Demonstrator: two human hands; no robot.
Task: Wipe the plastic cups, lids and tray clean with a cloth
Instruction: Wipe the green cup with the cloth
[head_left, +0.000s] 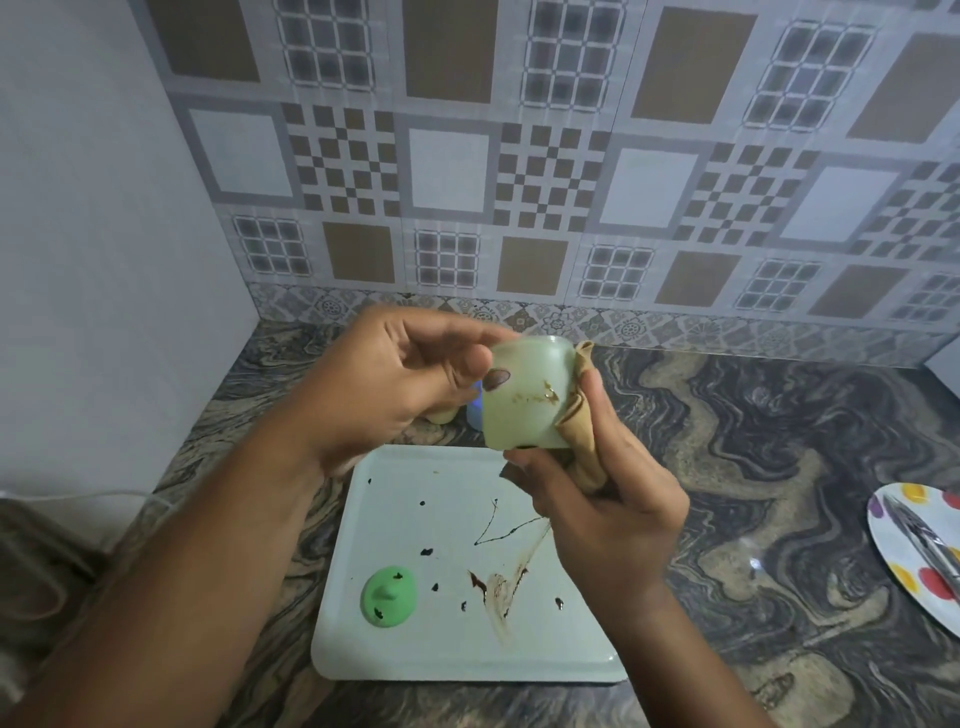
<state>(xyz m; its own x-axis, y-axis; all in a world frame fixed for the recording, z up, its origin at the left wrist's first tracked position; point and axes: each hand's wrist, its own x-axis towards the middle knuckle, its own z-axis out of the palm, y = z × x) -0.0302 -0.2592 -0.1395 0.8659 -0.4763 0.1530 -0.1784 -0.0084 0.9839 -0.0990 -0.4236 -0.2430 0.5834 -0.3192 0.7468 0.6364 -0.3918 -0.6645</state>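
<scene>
A pale green plastic cup (524, 395) with brown smears on its side hangs tilted above the tray. My left hand (395, 374) grips it from the left, thumb on its wall. My right hand (608, 499) holds a tan cloth (582, 436) bunched against the cup's right side and rim. Below lies a white tray (395, 649) spotted and streaked with dark brown sauce. A green lid (389, 597) with a small knob sits on the tray's near left corner, with dark spots on it.
The tray lies on a dark marbled counter (779, 467) against a tiled wall. Behind my left hand, a pale yellow object (441, 414) and a blue one (474, 410) peek out. A plate with coloured dots (904, 566), holding a metal utensil, sits at the right edge.
</scene>
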